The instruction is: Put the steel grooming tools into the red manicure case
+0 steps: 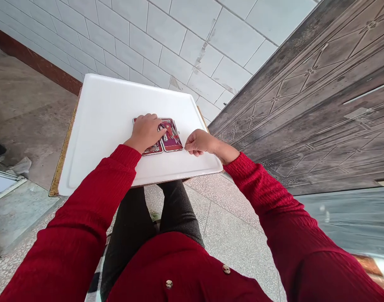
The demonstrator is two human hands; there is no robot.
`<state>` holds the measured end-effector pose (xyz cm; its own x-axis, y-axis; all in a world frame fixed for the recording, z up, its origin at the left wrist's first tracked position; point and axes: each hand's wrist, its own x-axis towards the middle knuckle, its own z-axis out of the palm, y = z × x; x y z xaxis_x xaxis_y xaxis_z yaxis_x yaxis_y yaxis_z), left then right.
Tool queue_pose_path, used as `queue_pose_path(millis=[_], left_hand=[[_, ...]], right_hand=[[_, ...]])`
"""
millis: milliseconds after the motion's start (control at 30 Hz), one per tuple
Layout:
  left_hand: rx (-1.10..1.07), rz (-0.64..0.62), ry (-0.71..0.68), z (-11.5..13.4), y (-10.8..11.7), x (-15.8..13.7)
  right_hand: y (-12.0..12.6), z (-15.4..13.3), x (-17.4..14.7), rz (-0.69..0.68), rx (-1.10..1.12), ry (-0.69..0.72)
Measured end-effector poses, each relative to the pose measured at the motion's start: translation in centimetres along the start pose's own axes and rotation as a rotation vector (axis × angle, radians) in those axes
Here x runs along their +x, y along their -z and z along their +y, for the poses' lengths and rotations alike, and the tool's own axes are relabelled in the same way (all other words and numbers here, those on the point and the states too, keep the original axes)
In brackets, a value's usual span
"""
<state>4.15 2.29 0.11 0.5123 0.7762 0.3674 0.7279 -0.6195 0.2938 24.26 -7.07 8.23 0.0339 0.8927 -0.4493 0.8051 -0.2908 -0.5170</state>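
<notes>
A manicure set case [173, 147] lies unfolded on the white tabletop [110, 113], its red lining and metal rim showing. Small metal grooming tools sit in both halves, some under straps. My left hand [147, 131] rests flat over the left half, fingers stretched out and thumb reaching toward the middle, so much of that half is hidden. At the case's lower right corner, my right hand [198, 141] is closed in a pinch. Its fingertips are at or very near the corner; what they hold, if anything, is too small to make out.
Behind the table stands a white tiled wall [167, 33]. A carved brown-grey door or panel [305, 92] runs close along the right. My legs [179, 209] are under the near edge. A clear plastic piece [22, 166] lies at far left.
</notes>
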Motion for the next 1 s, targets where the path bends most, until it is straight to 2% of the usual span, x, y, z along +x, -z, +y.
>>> queue_pose_path(millis=[100, 300, 567, 1000], left_hand=[[-0.009, 0.002, -0.003, 0.0, 0.0, 0.0], [-0.015, -0.016, 0.000, 0.2, 0.2, 0.0], [-0.023, -0.001, 0.005, 0.3, 0.1, -0.1], [0.023, -0.007, -0.009, 0.4, 0.5, -0.2]], right_hand=[[-0.9, -1.0, -0.5, -0.038, -0.081, -0.013], [-1.4, -1.8, -0.1, -0.018, -0.197, -0.044], [-2.0, -2.1, 0.9, 0.064, -0.262, -0.040], [-3.8, -2.9, 2.2, 0.203, -0.344, 0.042]])
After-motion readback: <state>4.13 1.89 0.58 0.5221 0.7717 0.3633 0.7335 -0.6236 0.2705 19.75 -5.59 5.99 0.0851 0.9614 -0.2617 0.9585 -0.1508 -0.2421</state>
